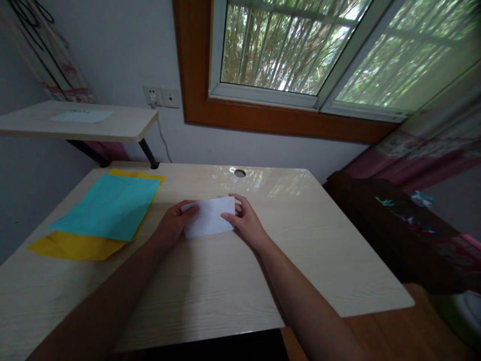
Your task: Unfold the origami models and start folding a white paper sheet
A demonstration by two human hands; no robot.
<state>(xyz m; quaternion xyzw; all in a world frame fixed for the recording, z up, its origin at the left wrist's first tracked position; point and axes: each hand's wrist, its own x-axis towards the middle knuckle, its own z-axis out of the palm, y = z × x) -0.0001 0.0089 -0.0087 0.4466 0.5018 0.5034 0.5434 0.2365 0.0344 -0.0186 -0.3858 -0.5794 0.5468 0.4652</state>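
Note:
A small white sheet of paper (210,218), wider than it is tall, is held up over the middle of the desk. My left hand (175,220) pinches its left edge, thumb on the near face and fingers behind. On the right edge, my right hand (246,220) grips it the same way, with the index finger reaching above the top corner. Whether the paper is folded, I cannot tell. To the left of my left hand lies a turquoise sheet (112,205) on top of a yellow sheet (82,246).
The pale wooden desk (319,260) has a round cable hole (239,173) near its back edge. A raised shelf (124,125) on black legs stands at the back left, bearing a paper (81,116). Behind are a wall socket (153,95) and a window (278,50). Dark furniture (383,215) stands right.

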